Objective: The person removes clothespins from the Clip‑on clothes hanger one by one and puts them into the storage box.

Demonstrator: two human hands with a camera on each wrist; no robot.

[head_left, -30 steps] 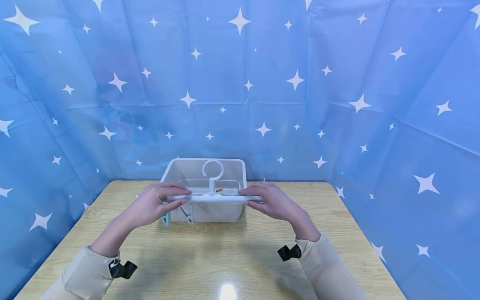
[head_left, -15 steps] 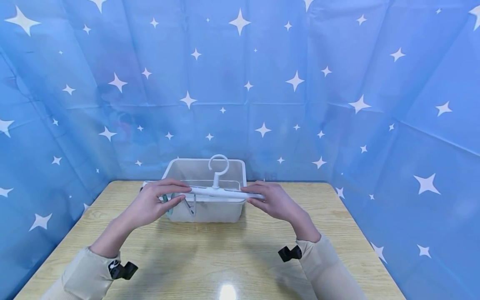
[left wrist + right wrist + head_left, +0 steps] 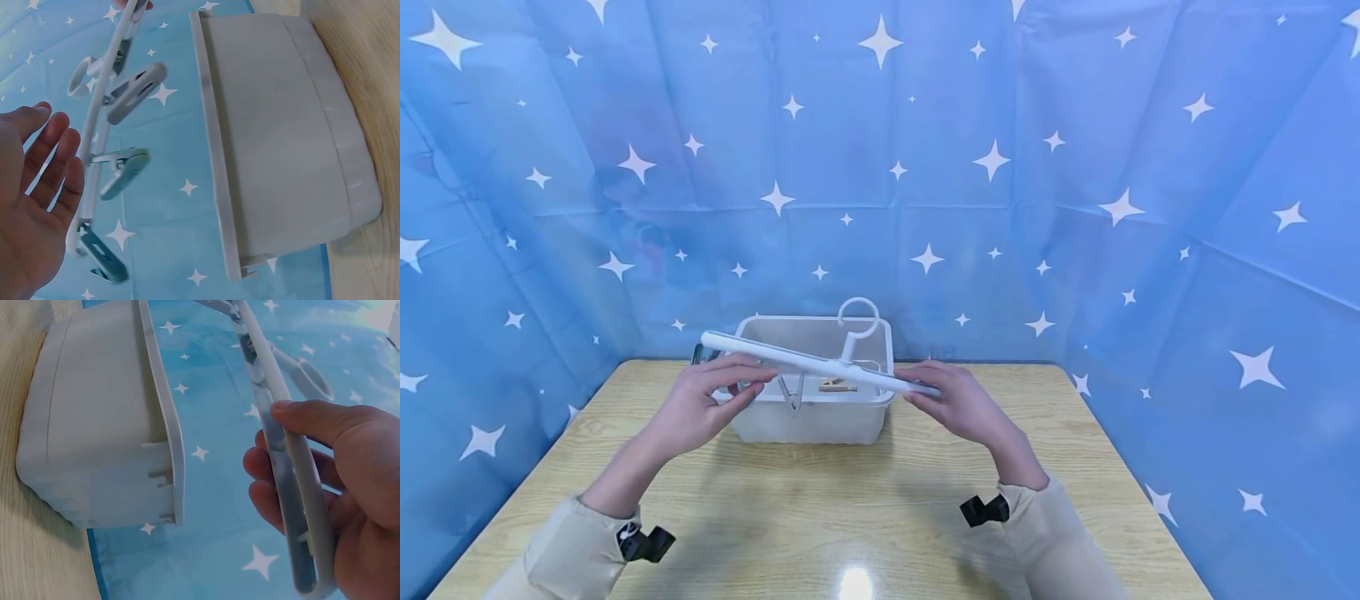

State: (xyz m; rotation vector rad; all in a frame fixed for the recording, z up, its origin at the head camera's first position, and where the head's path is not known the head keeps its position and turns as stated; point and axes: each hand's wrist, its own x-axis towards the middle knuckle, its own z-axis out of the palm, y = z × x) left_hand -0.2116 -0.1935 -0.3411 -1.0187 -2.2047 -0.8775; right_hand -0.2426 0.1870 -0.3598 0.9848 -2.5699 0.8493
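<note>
A white clip hanger (image 3: 805,362) with a round hook (image 3: 874,310) hangs in the air above the front of a white plastic basin (image 3: 812,427). Its bar tilts, left end higher. My right hand (image 3: 958,404) grips the right end, thumb on one side and fingers curled round the other, as the right wrist view shows. My left hand (image 3: 28,231) is beside the bar's left half, fingers loosely spread and not wrapped round it. From that half dangle a grey clip (image 3: 136,94), a light green clip (image 3: 127,172) and a dark teal clip (image 3: 103,255).
Inside the basin lie small brownish pieces (image 3: 837,387), too small to make out well. The basin stands at the back of a wooden table (image 3: 820,517). A blue star-patterned curtain (image 3: 850,167) rises behind and at both sides.
The hanger's bar has gone from level to tilted, its left end rising and its hook shifting right and up. My left fingers have come off the bar; both hands stay nearly in place.
</note>
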